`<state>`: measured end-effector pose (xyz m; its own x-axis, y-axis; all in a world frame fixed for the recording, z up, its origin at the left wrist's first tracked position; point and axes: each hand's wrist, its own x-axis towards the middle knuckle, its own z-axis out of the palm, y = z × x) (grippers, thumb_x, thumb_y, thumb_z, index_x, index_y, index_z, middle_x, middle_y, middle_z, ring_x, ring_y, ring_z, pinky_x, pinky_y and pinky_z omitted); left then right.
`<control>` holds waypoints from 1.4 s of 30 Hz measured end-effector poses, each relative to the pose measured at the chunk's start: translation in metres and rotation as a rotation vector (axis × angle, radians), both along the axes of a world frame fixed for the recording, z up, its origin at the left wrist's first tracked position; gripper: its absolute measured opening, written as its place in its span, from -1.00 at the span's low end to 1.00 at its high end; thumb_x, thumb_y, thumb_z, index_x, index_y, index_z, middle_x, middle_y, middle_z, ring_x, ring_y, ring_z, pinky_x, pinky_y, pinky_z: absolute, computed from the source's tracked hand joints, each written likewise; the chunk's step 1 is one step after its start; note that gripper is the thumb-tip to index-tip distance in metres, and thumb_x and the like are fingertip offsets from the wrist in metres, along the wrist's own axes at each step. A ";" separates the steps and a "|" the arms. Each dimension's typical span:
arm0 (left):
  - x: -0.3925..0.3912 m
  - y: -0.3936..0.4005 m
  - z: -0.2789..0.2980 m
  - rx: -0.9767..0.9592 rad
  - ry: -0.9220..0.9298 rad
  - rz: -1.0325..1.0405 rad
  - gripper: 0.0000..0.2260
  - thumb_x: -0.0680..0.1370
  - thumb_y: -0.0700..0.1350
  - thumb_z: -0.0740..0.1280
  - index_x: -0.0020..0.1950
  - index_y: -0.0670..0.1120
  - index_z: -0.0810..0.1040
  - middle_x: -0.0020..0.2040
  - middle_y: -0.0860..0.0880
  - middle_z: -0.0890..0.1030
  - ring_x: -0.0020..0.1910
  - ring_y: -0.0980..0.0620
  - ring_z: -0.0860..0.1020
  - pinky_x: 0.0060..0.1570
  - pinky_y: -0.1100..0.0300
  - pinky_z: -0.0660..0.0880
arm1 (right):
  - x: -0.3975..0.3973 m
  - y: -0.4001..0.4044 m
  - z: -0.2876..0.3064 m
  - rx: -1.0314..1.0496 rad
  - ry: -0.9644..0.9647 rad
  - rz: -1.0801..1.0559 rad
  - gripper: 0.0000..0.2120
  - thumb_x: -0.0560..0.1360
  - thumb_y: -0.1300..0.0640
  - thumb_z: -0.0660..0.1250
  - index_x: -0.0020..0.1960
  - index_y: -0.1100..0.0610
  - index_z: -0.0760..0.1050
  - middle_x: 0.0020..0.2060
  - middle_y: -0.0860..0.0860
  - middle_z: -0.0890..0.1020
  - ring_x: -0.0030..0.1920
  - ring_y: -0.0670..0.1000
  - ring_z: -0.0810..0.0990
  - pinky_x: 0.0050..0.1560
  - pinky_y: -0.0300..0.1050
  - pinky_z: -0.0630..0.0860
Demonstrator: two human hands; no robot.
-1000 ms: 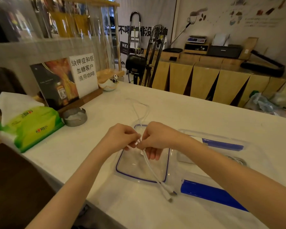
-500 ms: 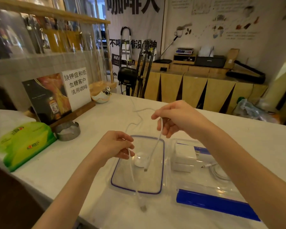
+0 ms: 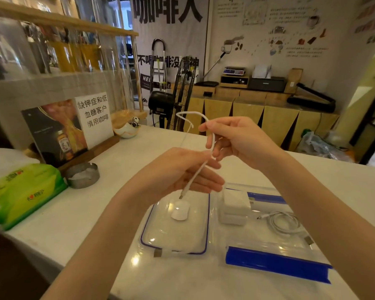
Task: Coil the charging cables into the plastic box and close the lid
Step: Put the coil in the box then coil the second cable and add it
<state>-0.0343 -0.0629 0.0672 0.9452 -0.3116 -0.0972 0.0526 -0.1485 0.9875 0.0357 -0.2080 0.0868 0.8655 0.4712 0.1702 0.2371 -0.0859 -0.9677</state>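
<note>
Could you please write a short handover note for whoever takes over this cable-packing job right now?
Left hand: raised above the lid, the white cable running across its fingers.
Right hand: pinching the cable's upper loop.
Clear lid with blue rim lies flat on the counter, a round white puck on it.
Plastic box to its right, open, holding two white chargers and one coiled cable.
Done: one cable coiled in the box.
Left: finish coiling this cable, box it, close the lid.
</note>
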 end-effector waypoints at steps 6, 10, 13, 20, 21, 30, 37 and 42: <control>0.008 -0.016 0.014 -0.278 0.067 -0.202 -0.79 0.54 -0.21 0.15 -0.01 -0.21 0.57 -0.23 -0.12 0.70 -0.26 0.02 0.68 -0.26 0.25 0.62 | 0.007 -0.009 0.004 0.051 -0.085 -0.086 -0.78 0.48 0.04 0.27 -0.02 0.13 0.61 -0.39 -0.04 0.62 -0.40 -0.10 0.55 -0.33 -0.27 0.53; 0.007 -0.023 0.028 -0.525 0.040 -0.319 -0.78 0.46 -0.24 0.17 -0.12 -0.22 0.62 -0.19 -0.22 0.70 -0.30 0.01 0.68 -0.32 0.23 0.61 | 0.015 0.004 -0.005 0.089 -0.018 -0.044 -0.64 0.52 -0.05 0.19 0.26 0.06 0.42 0.08 0.08 0.61 0.02 -0.06 0.61 0.01 -0.18 0.53; 0.011 -0.024 0.035 -0.487 -0.125 -0.228 -0.83 0.44 -0.26 0.19 -0.16 -0.22 0.58 -0.10 -0.31 0.63 -0.33 0.03 0.67 -0.33 0.24 0.60 | 0.008 0.016 -0.017 0.137 -0.029 0.074 -0.70 0.57 0.08 0.11 0.28 0.06 0.36 0.17 0.11 0.55 0.18 0.04 0.53 0.25 -0.06 0.42; 0.048 0.014 0.041 -0.584 -0.216 -0.011 -0.79 0.56 -0.29 0.05 0.04 -0.22 0.46 -0.12 -0.14 0.71 -0.09 -0.03 0.67 -0.13 0.19 0.61 | -0.022 0.034 -0.041 -0.104 -0.030 0.184 -0.85 0.54 0.14 0.16 0.01 0.13 0.49 -0.23 0.04 0.65 -0.12 -0.02 0.62 0.22 -0.02 0.46; 0.054 0.018 0.037 -0.590 -0.228 0.025 -0.78 0.58 -0.30 0.02 0.05 -0.22 0.45 -0.13 -0.13 0.71 -0.08 -0.03 0.67 -0.12 0.20 0.61 | -0.024 0.035 -0.044 -0.152 -0.060 0.184 -0.87 0.52 0.15 0.19 0.00 0.11 0.49 -0.24 0.04 0.65 -0.14 -0.02 0.60 0.15 -0.05 0.47; 0.059 0.051 0.012 -0.265 -0.176 0.066 -0.77 0.58 -0.27 0.06 0.09 -0.20 0.49 -0.02 -0.13 0.69 0.05 -0.08 0.62 0.03 0.14 0.57 | -0.035 0.032 -0.041 -0.531 -0.445 -0.007 -0.81 0.52 0.10 0.19 0.08 0.04 0.51 -0.22 0.02 0.64 -0.23 -0.02 0.59 -0.07 -0.03 0.57; 0.042 0.046 -0.008 0.127 -0.292 0.093 -0.82 0.55 -0.23 0.19 0.07 -0.10 0.54 -0.02 -0.14 0.66 -0.08 0.00 0.62 -0.01 0.15 0.52 | -0.050 0.034 -0.025 -0.510 -0.777 -0.030 -0.83 0.56 0.11 0.13 0.05 0.06 0.48 -0.12 -0.02 0.60 -0.19 -0.05 0.53 -0.10 -0.06 0.52; 0.024 0.049 -0.017 -0.300 -0.043 -0.179 -0.74 0.52 -0.14 0.13 -0.16 -0.16 0.59 -0.38 -0.04 0.58 -0.52 0.16 0.42 -0.44 0.35 0.38 | -0.036 0.024 -0.020 -0.291 -0.948 -0.086 -0.81 0.47 0.02 0.21 -0.07 0.03 0.58 -0.24 -0.06 0.65 -0.23 -0.12 0.55 -0.23 -0.12 0.55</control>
